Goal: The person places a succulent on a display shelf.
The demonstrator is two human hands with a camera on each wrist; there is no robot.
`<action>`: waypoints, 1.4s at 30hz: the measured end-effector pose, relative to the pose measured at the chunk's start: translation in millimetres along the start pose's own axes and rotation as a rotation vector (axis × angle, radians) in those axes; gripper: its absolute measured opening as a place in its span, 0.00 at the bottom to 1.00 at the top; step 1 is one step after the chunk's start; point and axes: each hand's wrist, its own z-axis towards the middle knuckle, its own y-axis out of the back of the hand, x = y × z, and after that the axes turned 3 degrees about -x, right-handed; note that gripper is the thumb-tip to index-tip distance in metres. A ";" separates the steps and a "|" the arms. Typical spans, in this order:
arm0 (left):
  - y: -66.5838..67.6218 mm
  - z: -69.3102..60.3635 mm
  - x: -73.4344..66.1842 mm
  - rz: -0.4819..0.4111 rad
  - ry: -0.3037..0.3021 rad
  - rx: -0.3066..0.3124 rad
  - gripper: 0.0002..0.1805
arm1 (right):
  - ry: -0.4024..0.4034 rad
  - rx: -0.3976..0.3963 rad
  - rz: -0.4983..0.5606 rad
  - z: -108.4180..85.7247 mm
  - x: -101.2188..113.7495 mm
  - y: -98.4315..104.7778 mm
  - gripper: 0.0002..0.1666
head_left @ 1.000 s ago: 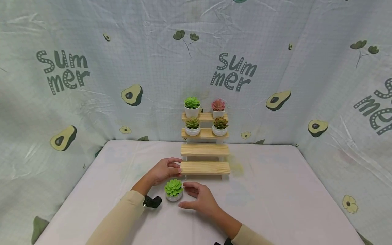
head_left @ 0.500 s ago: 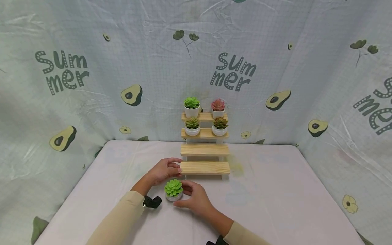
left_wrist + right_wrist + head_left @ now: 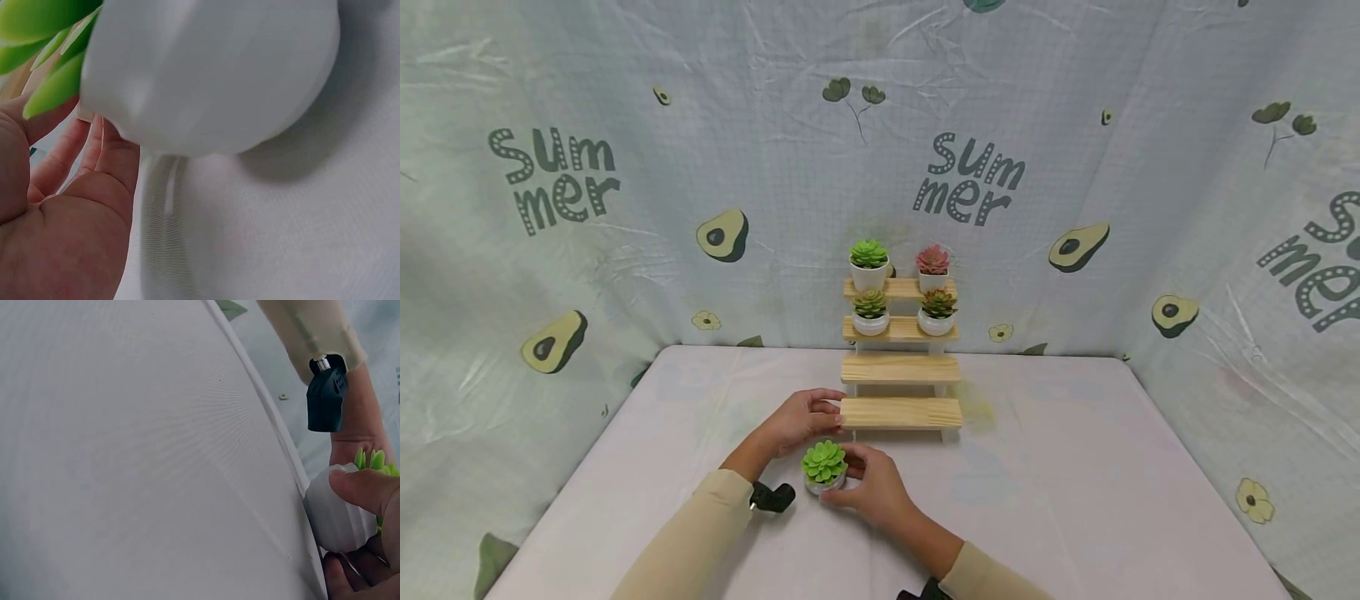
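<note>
A potted succulent (image 3: pixel 824 461) with bright green leaves and a white pot stands on the table in front of a tiered wooden plant stand (image 3: pixel 901 412). My right hand (image 3: pixel 878 490) pinches its pot between thumb and fingers; in the right wrist view the thumb (image 3: pixel 359 489) lies against the white pot (image 3: pixel 337 515). At the left end of the stand's lowest board, my left hand (image 3: pixel 802 419) holds the edge with its fingers. In the left wrist view, the white pot (image 3: pixel 212 75) blocks much of the scene beside the left palm (image 3: pixel 69 244).
On the stand's two upper boards sit a green succulent (image 3: pixel 868 265), a pink succulent (image 3: pixel 933 268), an olive-green one (image 3: pixel 870 313) and a brownish one (image 3: pixel 937 313). A printed curtain (image 3: pixel 805 167) rises behind the white table (image 3: pixel 1060 483). A black wrist device (image 3: pixel 772 497) is close to the pot.
My right hand has moved left, from just beside the succulent to pinching its pot. The left hand stays at the stand's lowest board.
</note>
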 end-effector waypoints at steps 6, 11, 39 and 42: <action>-0.6 0.8 0.0 0.003 0.003 -0.006 0.27 | 0.010 -0.002 0.006 0.3 -1.6 -0.5 0.37; -0.5 1.5 1.3 -0.006 0.006 -0.005 0.27 | 0.006 0.004 0.016 -1.8 -2.3 1.3 0.35; 0.4 0.8 0.8 -0.038 -0.023 0.036 0.28 | 0.041 -0.005 0.204 -18.9 -2.1 34.4 0.38; 0.0 0.8 1.0 -0.042 -0.016 0.034 0.28 | 0.051 -0.023 0.196 -18.1 -1.8 37.6 0.37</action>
